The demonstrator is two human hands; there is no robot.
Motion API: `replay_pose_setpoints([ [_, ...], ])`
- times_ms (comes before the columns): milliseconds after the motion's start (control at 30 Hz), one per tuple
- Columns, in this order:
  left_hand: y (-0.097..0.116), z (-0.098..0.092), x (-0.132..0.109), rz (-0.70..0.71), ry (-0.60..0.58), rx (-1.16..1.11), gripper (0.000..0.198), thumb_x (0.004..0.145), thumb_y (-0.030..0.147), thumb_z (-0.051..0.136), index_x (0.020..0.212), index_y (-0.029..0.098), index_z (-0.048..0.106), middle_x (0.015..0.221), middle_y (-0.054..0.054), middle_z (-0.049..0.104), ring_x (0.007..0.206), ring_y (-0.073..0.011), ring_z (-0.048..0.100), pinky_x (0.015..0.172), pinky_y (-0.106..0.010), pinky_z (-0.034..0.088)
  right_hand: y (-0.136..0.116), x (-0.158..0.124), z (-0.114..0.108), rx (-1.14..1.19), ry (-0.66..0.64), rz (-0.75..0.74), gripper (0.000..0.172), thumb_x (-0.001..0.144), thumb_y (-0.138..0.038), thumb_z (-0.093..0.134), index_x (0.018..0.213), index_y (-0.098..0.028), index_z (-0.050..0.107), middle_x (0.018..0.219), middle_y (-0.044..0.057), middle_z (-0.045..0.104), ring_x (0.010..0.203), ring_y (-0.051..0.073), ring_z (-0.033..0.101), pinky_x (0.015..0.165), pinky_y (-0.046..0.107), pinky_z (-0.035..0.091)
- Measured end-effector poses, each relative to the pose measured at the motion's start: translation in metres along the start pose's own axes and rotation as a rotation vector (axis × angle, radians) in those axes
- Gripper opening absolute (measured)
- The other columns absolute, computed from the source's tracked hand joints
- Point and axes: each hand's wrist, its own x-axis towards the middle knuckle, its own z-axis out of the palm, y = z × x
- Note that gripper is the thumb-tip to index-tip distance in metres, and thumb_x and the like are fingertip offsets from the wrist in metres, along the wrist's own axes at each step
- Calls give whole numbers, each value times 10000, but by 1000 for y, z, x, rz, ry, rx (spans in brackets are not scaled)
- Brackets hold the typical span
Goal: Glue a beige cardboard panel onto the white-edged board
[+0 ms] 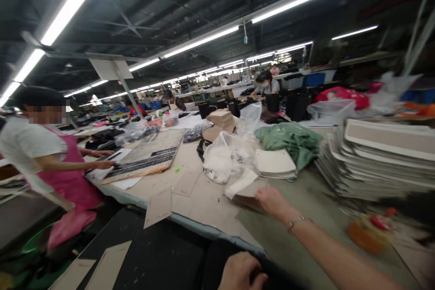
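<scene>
One worktable [204,206] lies beyond my left hand [242,272], one tall panel stack [384,163] right of my right hand [276,204]. My hands are apart: the right touches one small card pile [246,189], the left curls; whether either grips, I cannot tell.

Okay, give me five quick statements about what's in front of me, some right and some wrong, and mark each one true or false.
1. The right hand is at a small pile of flat beige and white sheets. True.
2. The left hand rests on the crumpled green plastic bag. False: it is low in the view, well apart from that bag.
3. A thin silver-coloured bracelet circles the right wrist. True.
4. The tall stack of light-grey sheets stands left of the whitish translucent plastic bag. False: it stands to the right.
5. A co-worker on the left wears a pink apron. True.
</scene>
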Motion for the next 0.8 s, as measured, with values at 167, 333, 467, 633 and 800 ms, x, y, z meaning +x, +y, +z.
replay_pose_setpoints([
  [167,8,-5,-2,111,151,85,21,760,196,573,748,185,586,713,-24,603,685,-149,567,618,-236,417,17,-9,-43,18,86,31,215,894,-179,423,943,-181,632,922,80,630,830,173,561,719,252,382],
  [333,9,-12,-6,160,235,-23,60,829,199,521,821,194,580,757,-26,602,713,-137,567,652,-221,441,23,-38,-57,316,312,26,284,922,-328,418,896,-181,659,835,58,650,759,159,572,701,250,401],
  [467,0,-11,-8,159,469,-194,110,856,185,493,953,182,545,881,-60,582,817,-150,569,726,-245,478,29,-71,-43,648,336,257,365,892,-427,424,763,-170,648,638,17,603,608,143,552,584,236,420],
  [633,-3,-11,-8,129,517,-211,69,862,187,491,910,177,541,888,-60,568,831,-150,558,738,-253,474,38,-106,-19,839,433,528,384,848,-493,463,865,-168,668,671,17,632,568,155,583,545,253,477],
  [800,4,-3,-9,57,414,-44,54,815,172,544,763,183,551,711,-10,569,661,-116,534,624,-211,427,50,-95,-10,398,771,355,332,880,-442,464,961,-201,677,948,46,670,819,189,629,739,293,498],
])
